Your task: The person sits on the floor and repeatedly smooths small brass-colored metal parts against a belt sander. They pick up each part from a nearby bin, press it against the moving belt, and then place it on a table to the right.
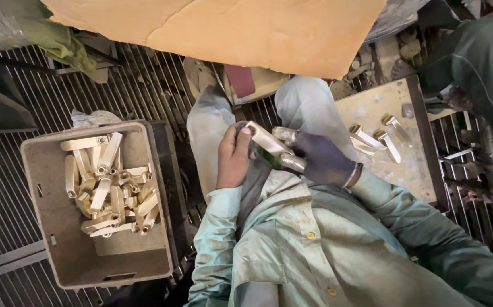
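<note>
Here we grip brass piece (264, 138) mid-frame, left hand (233, 157) clenched round it, long axis slanting toward right hand (321, 160), clenched on tool (290, 161)

Count, head view: one crate (47, 239) with a heap of brass pieces (110, 185), roughly two dozen, exact number not resolvable because they overlap. Desk (397, 170): four loose brass pieces (374, 138); one more piece (266, 138) in hand. Hands: two of the wearer, left (233, 159) bare, right (321, 160) in a dark glove; one other person (479, 68) at the right edge; one cardboard sheet (218, 28).
</note>
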Tool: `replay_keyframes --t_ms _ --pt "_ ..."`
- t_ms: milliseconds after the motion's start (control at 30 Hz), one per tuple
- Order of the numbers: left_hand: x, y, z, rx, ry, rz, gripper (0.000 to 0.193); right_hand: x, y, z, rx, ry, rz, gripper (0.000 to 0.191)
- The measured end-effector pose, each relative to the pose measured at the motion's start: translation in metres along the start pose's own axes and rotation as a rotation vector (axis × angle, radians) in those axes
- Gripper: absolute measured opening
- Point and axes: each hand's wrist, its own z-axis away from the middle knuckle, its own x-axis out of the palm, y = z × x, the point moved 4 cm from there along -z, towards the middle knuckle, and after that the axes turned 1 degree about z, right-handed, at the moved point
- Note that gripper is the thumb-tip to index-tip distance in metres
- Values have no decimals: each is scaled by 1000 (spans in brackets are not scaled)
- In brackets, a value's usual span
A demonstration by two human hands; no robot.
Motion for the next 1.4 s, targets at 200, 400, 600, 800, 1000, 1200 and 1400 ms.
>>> replay_keyframes --t_ms 200,400,600,800,1000,1200,1400 --pt "-16 -13 -18 -102 -44 226 36 12 13 4 378 -250 -1188 56" --pt "-6 -57 -57 -123 -272 631 40 46 33 -12 346 -318 -1911 44" --pt "-4 -90 -80 -243 -154 582 36 62 57 -28 562 -160 -1787 49" --pt "-5 -111 -102 -165 57 462 32 56 48 -50 246 19 -669 51" --pt "-10 -159 -121 -176 225 447 27 74 63 -82 458 1 -2101 39" --pt "-24 -192 -153 506 223 -875 38 71 83 -94 381 -33 -900 25" --pt "-27 -232 -180 -224 320 77 32 86 110 -120 568 96 -1973 22"
